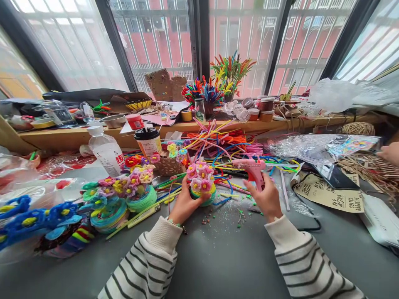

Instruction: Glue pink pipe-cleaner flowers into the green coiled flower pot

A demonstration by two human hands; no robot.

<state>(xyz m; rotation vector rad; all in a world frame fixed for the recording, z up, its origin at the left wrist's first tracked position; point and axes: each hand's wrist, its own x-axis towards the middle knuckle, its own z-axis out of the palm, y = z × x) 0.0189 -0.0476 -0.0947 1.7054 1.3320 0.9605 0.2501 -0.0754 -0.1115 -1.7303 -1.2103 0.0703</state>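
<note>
My left hand (186, 204) is wrapped round the near left side of a small green and yellow pot with pink pipe-cleaner flowers (200, 176) rising from it. To the right, my right hand (264, 198) grips the handle of a pink glue gun (252, 166), whose nozzle points left, above and apart from the flowers. Small beads and glitter (229, 214) lie scattered on the grey table (224, 265) between the hands. Left of my left hand stands another flower pot (141, 199) in green, beside a blue-yellow one (109, 216).
Blue flowers (29, 220) fill the left edge. Behind are a water bottle (106, 151), a lidded cup (148, 143) and a heap of pipe cleaners (218, 141). Sandpaper (327, 193) and a white device (382, 220) lie right. Another person's hand (389, 153) shows at the right edge.
</note>
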